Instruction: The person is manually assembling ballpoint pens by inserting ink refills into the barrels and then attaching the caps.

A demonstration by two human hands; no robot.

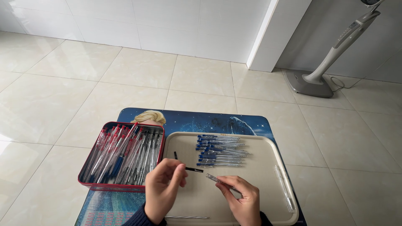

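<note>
My left hand [163, 188] pinches a thin black pen refill [194, 169] by its end, tip pointing right. My right hand [240, 196] holds a clear pen barrel [215, 180] slanting up-left toward the refill; the two parts are a little apart. Both hands hover over a beige tray [259, 184]. A row of several assembled blue-capped pens [220, 151] lies at the tray's far side. A small black piece [175, 155] lies on the tray near the left hand.
A red tin [121, 187] at the left holds several red, blue and black pens. Clear pen barrels [284, 188] lie along the tray's right rim, a thin spring-like part [186, 217] near its front. Everything rests on a small blue picture-printed table [217, 121]. A grey floor appliance [322, 75] stands far right.
</note>
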